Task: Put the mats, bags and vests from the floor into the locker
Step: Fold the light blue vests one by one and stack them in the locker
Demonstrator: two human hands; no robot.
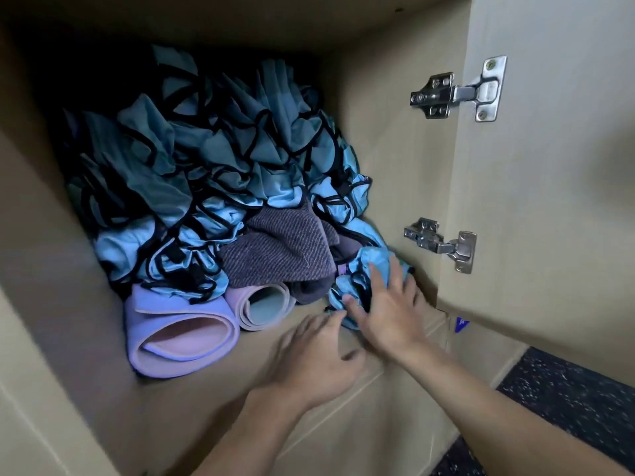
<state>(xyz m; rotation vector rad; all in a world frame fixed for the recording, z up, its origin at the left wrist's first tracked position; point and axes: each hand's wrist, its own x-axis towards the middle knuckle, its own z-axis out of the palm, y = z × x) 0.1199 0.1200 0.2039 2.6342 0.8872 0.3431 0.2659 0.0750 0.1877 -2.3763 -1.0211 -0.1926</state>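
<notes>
Inside the beige locker [68, 276] lies a big heap of blue vests [192, 159] with black trim. A grey-purple woven bag [278, 245] sits among them. Two rolled purple mats lie at the front: a large one [178, 331] and a smaller one [264, 304] to its right. My right hand [388, 307] presses with spread, straight fingers on a bunched blue vest [354, 286] at the front right corner. My left hand [316, 355] hovers just left of it over the locker floor, fingers loosely spread, its fingertips near the vest's edge.
The locker door [549, 166] stands open on the right, held by two metal hinges [457, 91] [443, 243]. Dark speckled floor [567, 400] shows at the lower right. The back of the locker is dark.
</notes>
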